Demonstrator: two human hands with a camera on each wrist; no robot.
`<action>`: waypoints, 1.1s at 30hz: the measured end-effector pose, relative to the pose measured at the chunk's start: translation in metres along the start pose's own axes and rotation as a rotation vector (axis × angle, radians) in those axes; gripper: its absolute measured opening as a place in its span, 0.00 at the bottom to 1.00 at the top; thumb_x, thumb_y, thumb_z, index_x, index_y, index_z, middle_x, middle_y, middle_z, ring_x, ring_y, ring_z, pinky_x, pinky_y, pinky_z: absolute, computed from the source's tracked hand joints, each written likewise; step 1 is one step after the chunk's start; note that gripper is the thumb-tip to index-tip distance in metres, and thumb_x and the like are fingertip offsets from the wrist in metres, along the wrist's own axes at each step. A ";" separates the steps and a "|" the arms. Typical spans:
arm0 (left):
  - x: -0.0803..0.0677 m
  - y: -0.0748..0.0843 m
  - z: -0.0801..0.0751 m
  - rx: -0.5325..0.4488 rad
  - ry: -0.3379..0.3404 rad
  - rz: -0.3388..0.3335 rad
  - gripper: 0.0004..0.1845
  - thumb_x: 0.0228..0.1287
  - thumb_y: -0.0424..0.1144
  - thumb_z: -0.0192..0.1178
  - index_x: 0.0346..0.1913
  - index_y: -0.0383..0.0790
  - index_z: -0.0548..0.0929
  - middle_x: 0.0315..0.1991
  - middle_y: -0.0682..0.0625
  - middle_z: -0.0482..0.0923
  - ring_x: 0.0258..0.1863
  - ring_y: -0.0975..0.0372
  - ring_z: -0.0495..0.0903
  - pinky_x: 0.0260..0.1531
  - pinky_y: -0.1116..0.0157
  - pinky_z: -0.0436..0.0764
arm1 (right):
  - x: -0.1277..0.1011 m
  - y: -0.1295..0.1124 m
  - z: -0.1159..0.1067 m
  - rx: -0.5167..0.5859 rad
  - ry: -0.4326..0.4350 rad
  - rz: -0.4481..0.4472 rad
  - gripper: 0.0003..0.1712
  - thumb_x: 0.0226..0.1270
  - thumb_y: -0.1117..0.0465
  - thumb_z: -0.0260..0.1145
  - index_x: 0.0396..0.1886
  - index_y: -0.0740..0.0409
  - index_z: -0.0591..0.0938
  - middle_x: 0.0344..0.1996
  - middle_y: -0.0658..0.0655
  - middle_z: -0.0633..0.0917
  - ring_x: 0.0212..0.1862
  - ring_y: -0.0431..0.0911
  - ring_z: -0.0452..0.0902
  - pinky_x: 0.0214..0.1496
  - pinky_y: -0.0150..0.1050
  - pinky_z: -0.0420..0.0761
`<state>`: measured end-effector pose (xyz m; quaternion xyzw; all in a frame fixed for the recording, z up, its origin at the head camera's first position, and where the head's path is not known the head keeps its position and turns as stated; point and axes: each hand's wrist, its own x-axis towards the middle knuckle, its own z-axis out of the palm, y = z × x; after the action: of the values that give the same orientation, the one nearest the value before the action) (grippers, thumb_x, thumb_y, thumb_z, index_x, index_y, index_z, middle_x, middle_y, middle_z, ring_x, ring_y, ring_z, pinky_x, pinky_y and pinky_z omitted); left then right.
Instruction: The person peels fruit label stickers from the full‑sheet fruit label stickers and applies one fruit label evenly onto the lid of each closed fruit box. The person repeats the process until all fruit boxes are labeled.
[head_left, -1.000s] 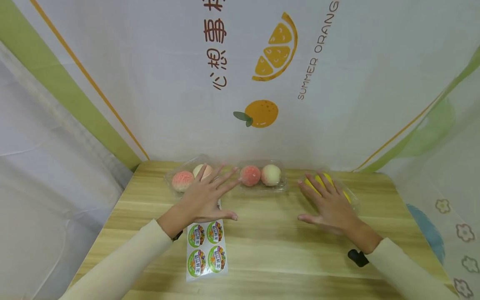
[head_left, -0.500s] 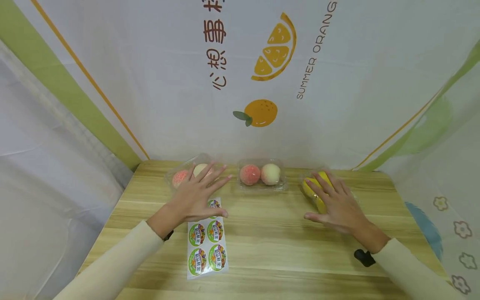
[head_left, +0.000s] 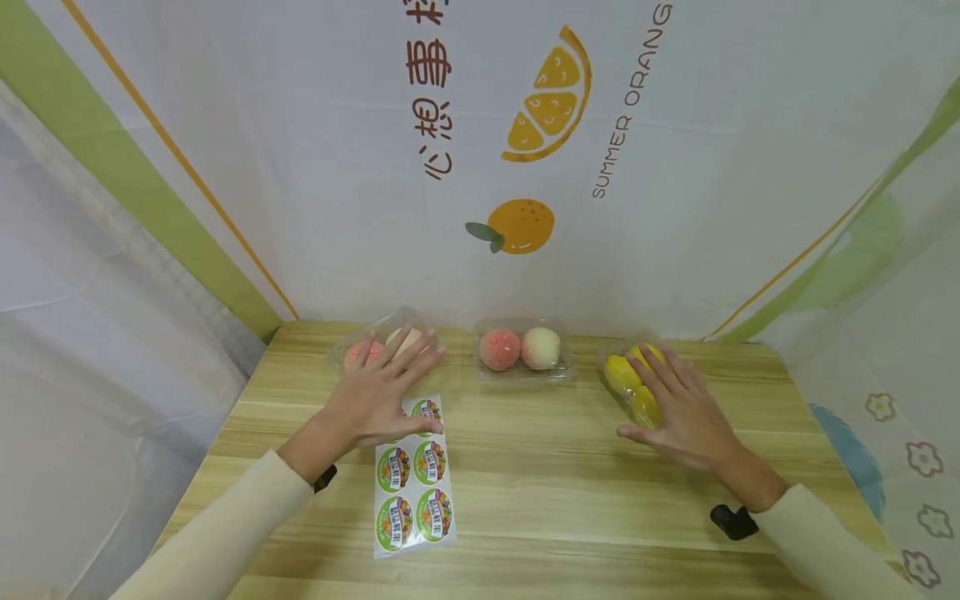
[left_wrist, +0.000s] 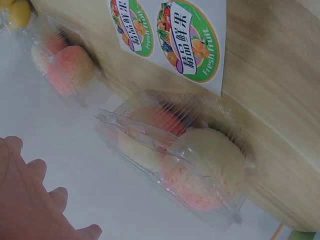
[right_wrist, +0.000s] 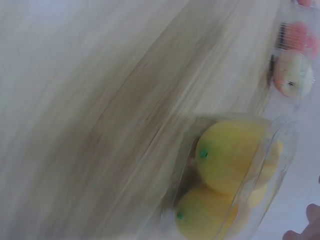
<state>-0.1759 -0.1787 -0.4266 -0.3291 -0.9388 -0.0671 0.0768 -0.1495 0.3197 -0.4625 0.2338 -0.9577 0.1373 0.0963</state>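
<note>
the two hands are well apart, with palms down, fingers straight and spread, and nothing in their grip. the left hand (head_left: 360, 408) is left of centre in the head view, covering part of a clear box (left_wrist: 107, 120) with pink and cream peaches; in the left wrist view its fingers are at the lower left, apart from that box. the right hand (head_left: 686, 421) is right of centre, overlapping a clear lemon box (right_wrist: 286, 131) that holds yellow lemons (head_left: 622, 373); in the right wrist view only its fingertips show, at the right edge, clear of the plastic.

between the hands, near the far edge of the table (head_left: 540, 483), is a middle box (head_left: 525, 379), also clear, with a pink peach (head_left: 499, 350) on the left and a cream one (head_left: 542, 348) on the right. a white sticker sheet (head_left: 412, 492) lies flat at lower centre-left, its top corner under the left hand in the head view; its round green-edged stickers run in two columns.

each wrist carries a black device below a cream sleeve (head_left: 225, 517). a white cloth (head_left: 337, 167) hangs behind, printed with an orange slice (head_left: 553, 108) and a whole orange (head_left: 522, 227).
</note>
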 end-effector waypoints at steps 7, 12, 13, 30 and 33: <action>0.004 -0.003 0.003 -0.326 -0.008 -0.092 0.61 0.70 0.87 0.36 0.92 0.48 0.47 0.91 0.45 0.42 0.89 0.42 0.41 0.80 0.29 0.44 | 0.004 -0.009 -0.005 0.259 0.002 0.121 0.61 0.71 0.46 0.78 0.92 0.55 0.53 0.87 0.68 0.56 0.88 0.68 0.40 0.76 0.83 0.50; 0.011 -0.001 0.005 -0.716 0.056 -0.120 0.55 0.77 0.80 0.36 0.92 0.48 0.40 0.91 0.40 0.38 0.88 0.38 0.38 0.77 0.25 0.45 | 0.007 -0.016 -0.006 0.417 0.011 0.174 0.57 0.77 0.53 0.75 0.93 0.49 0.50 0.88 0.69 0.54 0.86 0.72 0.44 0.70 0.87 0.55; 0.012 0.001 0.005 -0.794 0.068 -0.123 0.51 0.81 0.75 0.36 0.92 0.48 0.40 0.91 0.39 0.38 0.88 0.38 0.38 0.77 0.24 0.45 | 0.009 -0.017 -0.006 0.447 0.021 0.174 0.56 0.78 0.56 0.74 0.93 0.50 0.50 0.88 0.69 0.54 0.84 0.74 0.49 0.70 0.86 0.58; 0.044 0.036 0.018 -1.265 0.123 -0.466 0.35 0.89 0.46 0.53 0.86 0.30 0.57 0.83 0.34 0.62 0.82 0.40 0.62 0.80 0.43 0.64 | 0.048 -0.048 0.013 1.026 0.077 0.317 0.37 0.91 0.62 0.56 0.86 0.76 0.53 0.82 0.77 0.62 0.83 0.70 0.57 0.66 0.19 0.68; 0.047 0.042 0.023 -1.245 0.134 -0.497 0.36 0.85 0.41 0.59 0.85 0.30 0.60 0.83 0.34 0.63 0.82 0.40 0.63 0.78 0.42 0.67 | 0.052 -0.052 0.017 0.997 0.065 0.363 0.37 0.91 0.61 0.57 0.85 0.76 0.57 0.81 0.76 0.66 0.82 0.68 0.62 0.69 0.24 0.70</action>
<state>-0.1882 -0.1134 -0.4373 -0.0811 -0.7661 -0.6317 -0.0868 -0.1726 0.2479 -0.4546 0.0773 -0.7978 0.5976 -0.0224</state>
